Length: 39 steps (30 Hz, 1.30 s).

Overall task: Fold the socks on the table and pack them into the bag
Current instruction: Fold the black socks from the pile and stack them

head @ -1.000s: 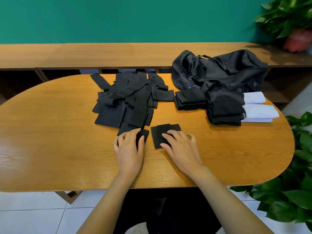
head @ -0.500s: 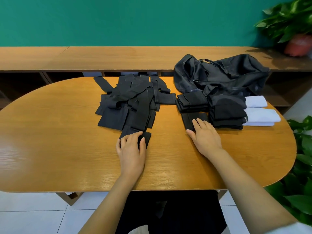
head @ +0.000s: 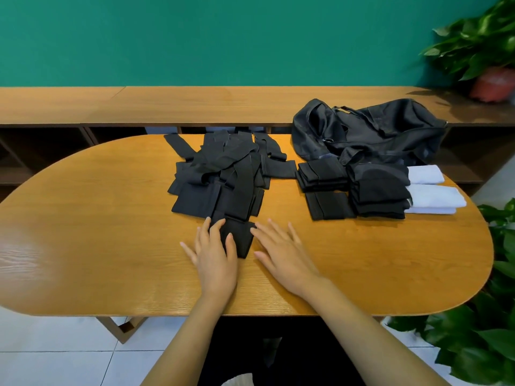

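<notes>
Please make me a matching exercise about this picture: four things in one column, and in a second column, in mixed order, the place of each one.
Things
1. black bag
2. white socks
3. loose pile of black socks
4. left hand

Places
a. lying flat on a black sock at the near edge of the pile
b. in the middle of the table, unfolded
c. at the far right, behind the folded black stacks
d. at the right end of the table, beside the folded black stacks

Pairs: 1-c, 2-d, 3-b, 4-a
</notes>
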Each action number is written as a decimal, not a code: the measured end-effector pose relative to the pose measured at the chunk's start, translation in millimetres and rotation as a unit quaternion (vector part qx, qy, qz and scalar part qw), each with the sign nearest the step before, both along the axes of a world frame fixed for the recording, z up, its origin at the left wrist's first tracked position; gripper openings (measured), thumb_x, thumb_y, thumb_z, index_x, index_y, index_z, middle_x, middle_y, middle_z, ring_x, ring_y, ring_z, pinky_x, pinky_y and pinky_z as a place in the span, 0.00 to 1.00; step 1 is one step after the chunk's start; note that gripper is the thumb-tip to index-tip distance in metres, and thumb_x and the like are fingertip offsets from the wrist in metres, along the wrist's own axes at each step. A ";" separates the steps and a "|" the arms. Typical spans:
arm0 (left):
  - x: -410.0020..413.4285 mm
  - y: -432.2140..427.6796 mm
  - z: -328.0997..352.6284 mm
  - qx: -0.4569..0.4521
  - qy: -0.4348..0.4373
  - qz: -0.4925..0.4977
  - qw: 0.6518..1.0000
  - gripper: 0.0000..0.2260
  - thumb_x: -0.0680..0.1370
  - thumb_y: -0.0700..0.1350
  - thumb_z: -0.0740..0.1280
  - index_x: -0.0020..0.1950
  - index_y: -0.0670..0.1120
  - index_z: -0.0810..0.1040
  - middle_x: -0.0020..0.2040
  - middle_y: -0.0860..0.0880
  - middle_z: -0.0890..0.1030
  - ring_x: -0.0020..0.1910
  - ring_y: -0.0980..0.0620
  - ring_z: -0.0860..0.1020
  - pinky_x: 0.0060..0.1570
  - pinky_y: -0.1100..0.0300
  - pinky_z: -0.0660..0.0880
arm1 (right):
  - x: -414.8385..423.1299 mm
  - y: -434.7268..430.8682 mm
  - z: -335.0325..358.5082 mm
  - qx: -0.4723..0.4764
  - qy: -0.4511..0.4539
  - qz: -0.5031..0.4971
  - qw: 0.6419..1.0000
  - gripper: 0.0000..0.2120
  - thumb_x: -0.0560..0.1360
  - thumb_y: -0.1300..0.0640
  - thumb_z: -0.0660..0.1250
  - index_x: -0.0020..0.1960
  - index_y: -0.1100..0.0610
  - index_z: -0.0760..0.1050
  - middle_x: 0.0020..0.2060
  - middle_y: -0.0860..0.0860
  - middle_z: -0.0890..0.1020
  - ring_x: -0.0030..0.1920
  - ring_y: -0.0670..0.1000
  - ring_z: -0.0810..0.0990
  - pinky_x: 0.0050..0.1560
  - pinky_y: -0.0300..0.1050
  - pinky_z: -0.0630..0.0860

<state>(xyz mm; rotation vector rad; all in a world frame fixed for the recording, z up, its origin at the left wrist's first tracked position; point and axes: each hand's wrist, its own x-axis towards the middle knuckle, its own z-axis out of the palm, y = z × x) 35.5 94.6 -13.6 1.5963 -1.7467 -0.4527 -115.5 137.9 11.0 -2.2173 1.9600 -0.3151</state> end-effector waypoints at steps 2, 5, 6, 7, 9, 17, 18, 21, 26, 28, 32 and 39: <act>8.9 3.3 1.5 0.011 0.015 -0.008 1.000 0.15 0.82 0.44 0.59 0.69 0.48 0.71 0.68 0.50 0.73 0.70 0.50 0.69 0.73 0.44 0.34 | 9.3 -1.9 -2.2 0.001 -0.001 0.025 1.000 0.26 0.83 0.45 0.53 0.79 0.46 0.53 0.78 0.43 0.54 0.78 0.46 0.45 0.77 0.56 0.42; 19.2 8.8 3.0 0.012 0.024 -0.024 0.999 0.14 0.82 0.43 0.59 0.67 0.48 0.72 0.61 0.53 0.78 0.63 0.55 0.74 0.75 0.48 0.36 | 14.6 -2.0 -4.9 0.016 0.017 0.044 0.999 0.26 0.83 0.42 0.50 0.79 0.46 0.53 0.78 0.43 0.55 0.78 0.46 0.47 0.76 0.56 0.40; 21.0 10.5 2.5 0.008 0.021 -0.035 0.999 0.13 0.82 0.43 0.60 0.67 0.49 0.73 0.60 0.54 0.79 0.62 0.56 0.75 0.76 0.49 0.38 | 13.6 -0.7 -4.9 0.022 0.021 0.044 0.999 0.26 0.83 0.41 0.49 0.79 0.46 0.54 0.78 0.43 0.56 0.78 0.46 0.47 0.76 0.57 0.39; 21.9 12.2 1.9 0.003 0.015 -0.048 0.999 0.13 0.82 0.43 0.60 0.66 0.49 0.74 0.58 0.54 0.79 0.60 0.56 0.75 0.77 0.49 0.40 | 11.1 1.4 -5.3 0.025 0.022 0.040 0.999 0.26 0.82 0.40 0.49 0.78 0.46 0.55 0.78 0.43 0.56 0.78 0.46 0.48 0.76 0.57 0.39; 22.1 14.3 -0.4 -0.014 0.000 -0.082 0.997 0.12 0.81 0.43 0.63 0.64 0.50 0.77 0.56 0.54 0.80 0.58 0.56 0.77 0.77 0.48 0.45 | 3.0 8.1 -5.8 0.018 0.025 0.030 0.999 0.26 0.82 0.39 0.48 0.78 0.45 0.57 0.77 0.42 0.58 0.78 0.45 0.49 0.77 0.57 0.39; 11.5 18.5 -7.8 -0.069 -0.036 -0.271 0.959 0.11 0.76 0.45 0.72 0.58 0.51 0.81 0.58 0.57 0.80 0.60 0.62 0.74 0.74 0.54 0.53 | -43.7 49.3 -12.1 -0.014 0.035 -0.030 0.999 0.33 0.77 0.33 0.37 0.75 0.43 0.62 0.74 0.38 0.63 0.76 0.41 0.54 0.75 0.54 0.36; 9.4 20.0 -7.8 -0.077 -0.044 -0.283 0.955 0.11 0.76 0.46 0.72 0.58 0.51 0.81 0.59 0.57 0.80 0.60 0.62 0.74 0.74 0.55 0.53 | -47.1 53.6 -12.2 -0.022 0.039 -0.035 0.998 0.37 0.75 0.31 0.33 0.75 0.43 0.63 0.74 0.38 0.64 0.76 0.41 0.55 0.75 0.54 0.36; 3.8 24.3 -7.5 -0.109 -0.074 -0.311 0.941 0.12 0.75 0.47 0.72 0.59 0.52 0.81 0.60 0.57 0.79 0.62 0.60 0.71 0.72 0.56 0.53 | -56.0 64.4 -12.9 -0.026 0.033 -0.047 0.998 0.44 0.71 0.29 0.25 0.73 0.42 0.66 0.72 0.37 0.67 0.74 0.40 0.58 0.76 0.55 0.37; 1.2 23.5 -12.1 -0.136 -0.116 -0.323 0.929 0.15 0.78 0.55 0.63 0.63 0.53 0.80 0.67 0.56 0.76 0.70 0.57 0.67 0.73 0.54 0.53 | -65.3 71.2 -18.7 -0.043 0.006 -0.058 0.997 0.34 0.77 0.31 0.36 0.69 0.41 0.71 0.69 0.37 0.71 0.72 0.38 0.61 0.76 0.53 0.38; -0.2 24.7 -13.6 -0.157 -0.137 -0.320 0.924 0.17 0.79 0.56 0.58 0.60 0.53 0.81 0.63 0.56 0.79 0.68 0.57 0.70 0.72 0.53 0.54 | -66.2 71.2 -19.2 -0.049 -0.004 -0.057 0.997 0.32 0.77 0.31 0.38 0.69 0.40 0.71 0.68 0.36 0.71 0.71 0.36 0.60 0.76 0.52 0.37; -2.0 25.8 -12.2 -0.183 -0.117 -0.288 0.933 0.16 0.80 0.54 0.57 0.54 0.51 0.83 0.56 0.56 0.83 0.63 0.59 0.72 0.71 0.56 0.55 | -68.6 71.6 -17.8 -0.073 -0.023 -0.048 0.996 0.29 0.76 0.30 0.48 0.69 0.42 0.71 0.67 0.37 0.72 0.70 0.36 0.63 0.76 0.53 0.40; 3.3 28.2 -6.3 -0.172 -0.052 -0.258 0.949 0.16 0.81 0.55 0.57 0.52 0.51 0.83 0.48 0.57 0.83 0.56 0.60 0.75 0.71 0.61 0.53 | -69.1 68.7 -20.7 -0.144 -0.029 -0.092 0.985 0.19 0.73 0.57 0.74 0.62 0.47 0.78 0.59 0.43 0.80 0.62 0.45 0.76 0.72 0.55 0.56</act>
